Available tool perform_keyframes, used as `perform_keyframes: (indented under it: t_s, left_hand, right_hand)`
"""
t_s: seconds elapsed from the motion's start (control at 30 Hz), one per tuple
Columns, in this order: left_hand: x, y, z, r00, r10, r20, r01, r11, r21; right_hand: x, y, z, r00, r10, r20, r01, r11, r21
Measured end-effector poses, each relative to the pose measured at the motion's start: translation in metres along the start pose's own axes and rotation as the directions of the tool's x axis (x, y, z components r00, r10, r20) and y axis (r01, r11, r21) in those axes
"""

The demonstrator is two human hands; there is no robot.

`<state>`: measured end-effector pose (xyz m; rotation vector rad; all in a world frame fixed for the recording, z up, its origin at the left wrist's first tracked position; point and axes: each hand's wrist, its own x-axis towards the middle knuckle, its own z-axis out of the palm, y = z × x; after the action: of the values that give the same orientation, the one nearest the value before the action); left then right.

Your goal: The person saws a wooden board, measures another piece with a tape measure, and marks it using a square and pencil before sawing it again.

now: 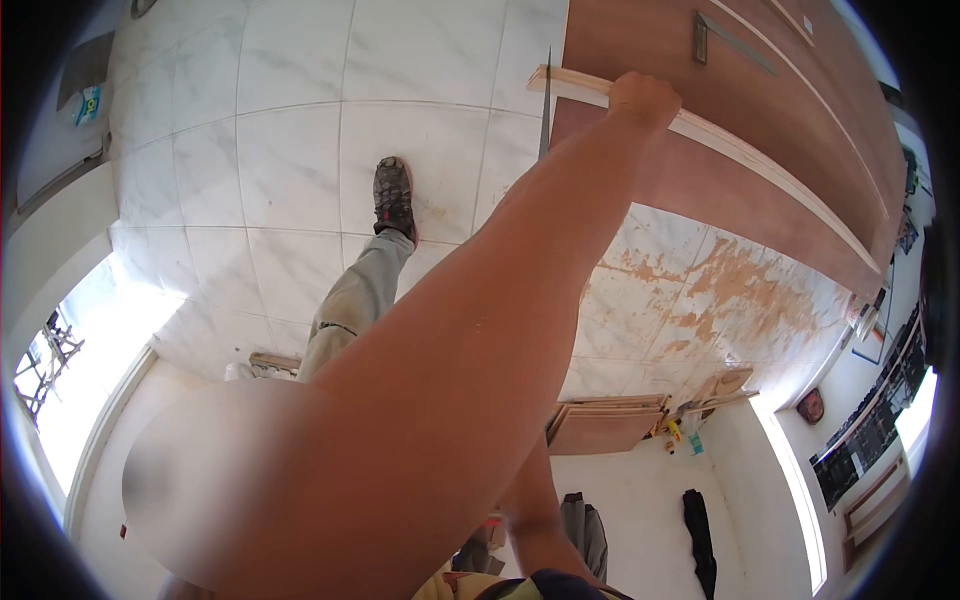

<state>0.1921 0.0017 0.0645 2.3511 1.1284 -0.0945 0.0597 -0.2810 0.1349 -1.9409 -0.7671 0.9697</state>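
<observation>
My left hand (645, 100) is closed around a pale wooden strip (770, 158) that lies along a large reddish-brown board (800, 110). A narrow saw blade (546, 110) rises beside the strip's left end, crossing it near the tip. Its lower part and handle are hidden behind my left forearm. My right arm (535, 510) shows only in part at the bottom, passing behind the left arm; the right hand is hidden. A try square (702, 38) rests on the board, above and to the right of my left hand.
Brown sawdust (730, 290) is spread over the white tiled floor (290, 150) under the board's edge. Several panels (605, 425) lean against the wall. Dark clothes (698, 540) hang nearby. One shoe (393, 195) stands on the tiles. A bright doorway (90, 350) is at the left.
</observation>
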Motion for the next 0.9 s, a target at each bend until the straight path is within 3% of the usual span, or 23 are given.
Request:
perform_keyframes:
  t_s: [0.17,0.33,0.47,0.6,0.73,0.83,0.9]
  left_hand:
    - [0.002,0.001,0.009,1.0,0.007,-0.018,-0.007,1.0,0.002]
    - [0.007,0.001,0.0,0.999,-0.001,0.051,0.001,1.0,-0.014]
    - [0.004,0.0,0.006,1.0,-0.015,0.018,0.015,1.0,-0.025]
    - [0.007,0.002,0.0,1.0,-0.011,0.004,0.012,1.0,-0.015]
    - [0.007,0.001,-0.001,0.999,-0.009,0.048,0.009,1.0,0.005]
    - [0.012,0.0,0.005,1.0,-0.026,-0.004,0.026,0.999,-0.04]
    - [0.015,-0.002,0.006,0.999,-0.024,-0.032,0.023,0.999,-0.033]
  right_hand:
    - [0.039,0.004,0.015,0.997,-0.012,0.075,0.007,0.998,0.058]
    - [0.013,-0.001,0.004,0.998,0.061,-0.035,-0.06,0.998,0.037]
    - [-0.013,-0.005,-0.005,0.995,-0.001,-0.103,0.007,0.998,0.057]
    - [0.069,0.018,0.016,0.969,-0.228,0.097,0.222,0.973,0.068]
    - [0.051,0.021,0.022,0.991,-0.108,0.08,0.105,0.993,0.048]
    - [0.006,-0.011,0.026,0.972,-0.051,-0.227,0.035,0.997,-0.072]
    - [0.008,-0.021,0.025,0.973,-0.032,-0.231,0.01,0.996,-0.094]
